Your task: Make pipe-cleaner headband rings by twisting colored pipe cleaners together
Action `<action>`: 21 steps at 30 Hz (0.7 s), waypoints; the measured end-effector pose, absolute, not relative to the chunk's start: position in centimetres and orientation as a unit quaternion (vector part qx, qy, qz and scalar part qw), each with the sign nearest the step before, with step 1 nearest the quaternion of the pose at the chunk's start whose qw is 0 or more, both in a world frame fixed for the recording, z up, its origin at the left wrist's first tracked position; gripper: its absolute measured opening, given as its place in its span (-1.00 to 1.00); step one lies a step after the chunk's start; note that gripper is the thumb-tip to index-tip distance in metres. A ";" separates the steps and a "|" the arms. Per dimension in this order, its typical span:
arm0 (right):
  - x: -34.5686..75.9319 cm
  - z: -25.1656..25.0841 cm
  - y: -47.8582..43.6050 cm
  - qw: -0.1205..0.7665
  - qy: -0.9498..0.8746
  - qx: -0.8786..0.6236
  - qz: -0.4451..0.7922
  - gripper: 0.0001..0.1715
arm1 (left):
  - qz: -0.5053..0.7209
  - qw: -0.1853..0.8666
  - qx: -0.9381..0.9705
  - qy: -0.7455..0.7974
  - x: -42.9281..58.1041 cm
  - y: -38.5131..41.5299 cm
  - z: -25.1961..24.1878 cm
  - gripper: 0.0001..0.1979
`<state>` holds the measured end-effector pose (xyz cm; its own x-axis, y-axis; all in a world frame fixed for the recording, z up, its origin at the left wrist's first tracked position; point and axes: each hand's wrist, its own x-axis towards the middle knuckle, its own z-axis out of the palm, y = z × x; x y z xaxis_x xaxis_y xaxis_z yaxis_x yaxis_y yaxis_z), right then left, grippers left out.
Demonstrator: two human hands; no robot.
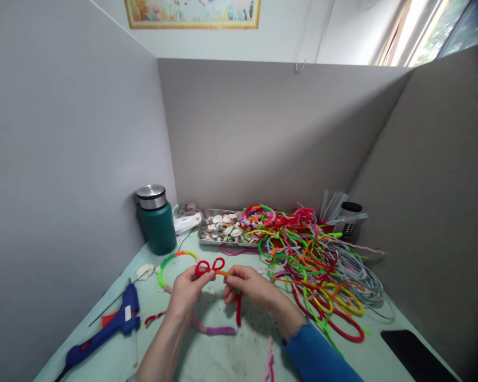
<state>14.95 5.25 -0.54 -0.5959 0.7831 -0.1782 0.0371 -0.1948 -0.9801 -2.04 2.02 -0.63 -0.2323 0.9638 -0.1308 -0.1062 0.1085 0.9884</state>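
Note:
My left hand (189,291) pinches a red pipe cleaner (209,265) bent into two small loops, held above the table. My right hand (249,286) is closed around the orange and red stretch of the same piece, whose red tail (238,314) hangs down from the fingers. A hoop wrapped in green, orange and yellow (172,261) lies flat just behind my left hand. On the table under my hands lies a purple pipe cleaner (215,330).
A big tangle of coloured pipe cleaners (308,254) fills the right side. A metal tray of shells (223,228) sits at the back beside a green flask (156,220). A blue glue gun (107,330) lies at left, a black slab (414,353) at right. Grey partitions enclose the desk.

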 end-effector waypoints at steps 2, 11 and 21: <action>15.0 -0.7 5.3 0.275 -0.591 -0.356 0.669 -0.64 | 0.542 0.491 0.387 0.562 -2.1 2.1 -0.7 -0.62; 15.9 -0.4 5.8 0.275 -0.571 -0.367 0.681 -0.60 | 0.536 0.479 0.423 0.552 -2.2 1.9 -0.3 -0.63; 15.7 -0.1 5.7 0.261 -0.586 -0.376 0.668 -0.65 | 0.525 0.501 0.423 0.543 -1.9 1.9 -0.4 -0.58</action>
